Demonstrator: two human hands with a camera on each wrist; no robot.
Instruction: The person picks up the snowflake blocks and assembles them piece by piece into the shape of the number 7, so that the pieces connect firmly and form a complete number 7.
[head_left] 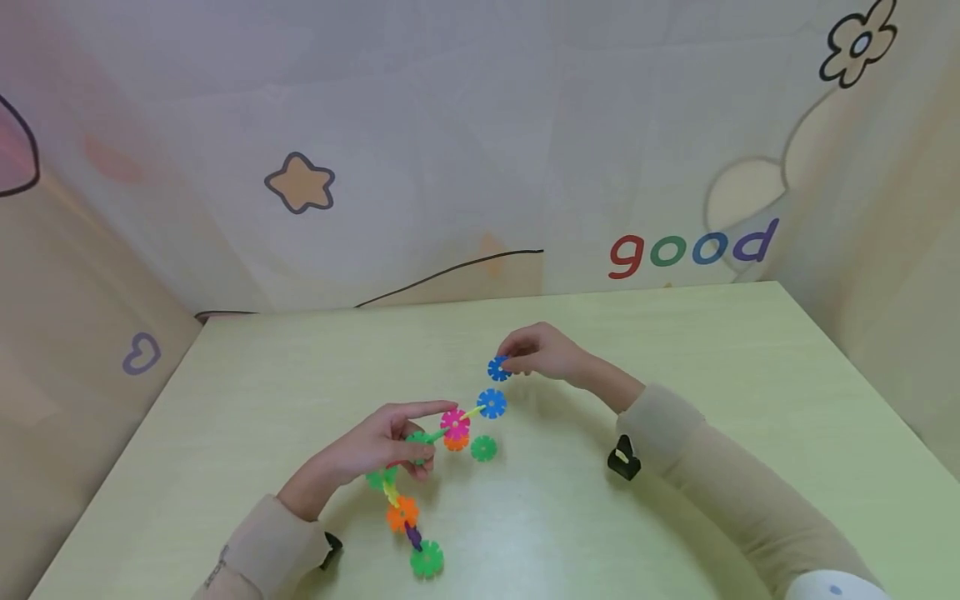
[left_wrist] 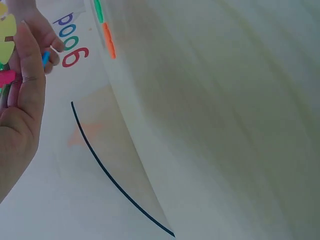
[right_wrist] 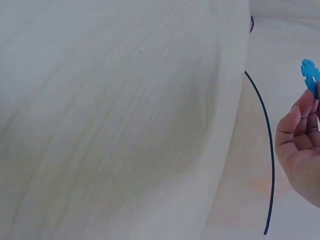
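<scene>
My left hand [head_left: 378,440] holds a chain of interlocking snowflake discs, pinching a green disc [head_left: 417,448] between thumb and fingers. Its index finger reaches along to a pink disc [head_left: 454,421]. Beyond that, a yellow disc [head_left: 473,412] seen edge-on links to a blue disc [head_left: 492,404] at the chain's far end. Toward the near side hang an orange disc [head_left: 402,513], a purple disc [head_left: 413,537] and a green end disc [head_left: 427,559]. My right hand [head_left: 549,353] pinches a separate blue disc [head_left: 497,368], just above and apart from the chain's blue one.
A loose green disc [head_left: 483,448] and an orange disc [head_left: 456,443], partly hidden by the pink one, lie on the pale green table [head_left: 712,358]. A printed cloth [head_left: 450,150] stands behind the table and along its sides.
</scene>
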